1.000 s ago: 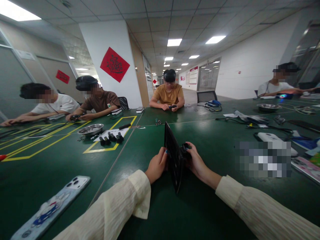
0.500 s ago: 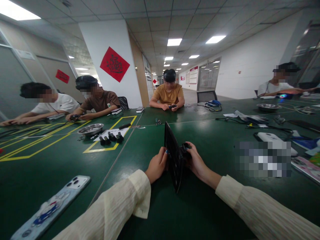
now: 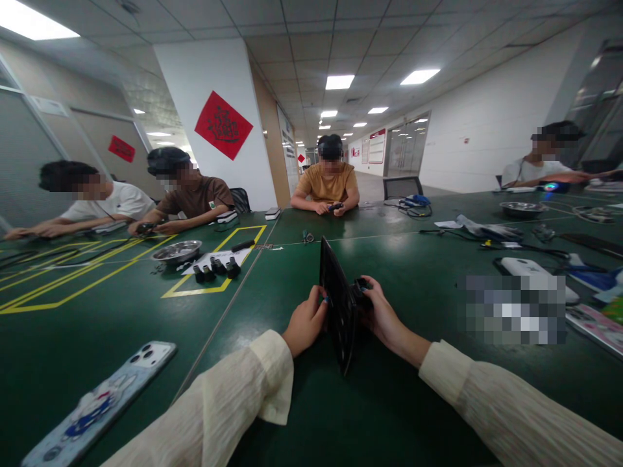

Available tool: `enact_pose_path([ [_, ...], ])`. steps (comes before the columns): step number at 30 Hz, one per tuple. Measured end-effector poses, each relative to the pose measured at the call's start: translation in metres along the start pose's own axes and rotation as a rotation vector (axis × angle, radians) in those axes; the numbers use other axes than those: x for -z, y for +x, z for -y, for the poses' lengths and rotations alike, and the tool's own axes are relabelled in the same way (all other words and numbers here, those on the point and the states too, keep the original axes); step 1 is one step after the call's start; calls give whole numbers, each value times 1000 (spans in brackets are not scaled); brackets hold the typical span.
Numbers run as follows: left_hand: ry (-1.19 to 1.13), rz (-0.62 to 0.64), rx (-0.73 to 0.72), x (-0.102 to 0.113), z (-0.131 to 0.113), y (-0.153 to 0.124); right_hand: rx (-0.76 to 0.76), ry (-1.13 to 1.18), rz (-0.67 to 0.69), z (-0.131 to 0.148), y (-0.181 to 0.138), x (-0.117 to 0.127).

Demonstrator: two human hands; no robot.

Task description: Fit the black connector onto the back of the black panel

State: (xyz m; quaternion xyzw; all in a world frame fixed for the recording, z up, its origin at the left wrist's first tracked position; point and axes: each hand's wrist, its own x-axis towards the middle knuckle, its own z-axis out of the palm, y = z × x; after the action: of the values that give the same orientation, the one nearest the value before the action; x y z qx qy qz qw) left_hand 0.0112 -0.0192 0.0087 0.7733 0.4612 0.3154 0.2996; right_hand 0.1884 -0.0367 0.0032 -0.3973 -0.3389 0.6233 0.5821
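Observation:
A thin black panel (image 3: 337, 305) stands on edge over the green table, its broad dark face turned to the left. At that face, my left hand (image 3: 306, 321) has its thumb and fingers closed together; whatever lies between the fingertips is too small to make out. On the panel's other side, my right hand (image 3: 382, 314) is wrapped around a small black fitting (image 3: 361, 287) that juts out behind the panel. The fingers farther down are partly hidden by the panel.
A phone in a blue cartoon case (image 3: 102, 402) lies at front left. Several black cylindrical parts (image 3: 218, 267) stand on paper near a metal bowl (image 3: 178, 251). At right are a white device (image 3: 538, 279) and cables. Co-workers (image 3: 328, 178) sit around the table (image 3: 263, 285).
The fingertips of my left hand have shifted slightly against the panel's face. My right hand and the panel stay almost where they were.

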Motion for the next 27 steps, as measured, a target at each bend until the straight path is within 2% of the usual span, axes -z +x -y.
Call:
enact_pose_path([
  [9,-71,-7,13,-1,0,0,1,-13,-4,0,0,1],
  [16,-21,-3,-11,-1,2,1,3,-7,2,0,0,1],
  [27,-70,4,10,-1,2,0,2,-1,-2,-1,0,0],
])
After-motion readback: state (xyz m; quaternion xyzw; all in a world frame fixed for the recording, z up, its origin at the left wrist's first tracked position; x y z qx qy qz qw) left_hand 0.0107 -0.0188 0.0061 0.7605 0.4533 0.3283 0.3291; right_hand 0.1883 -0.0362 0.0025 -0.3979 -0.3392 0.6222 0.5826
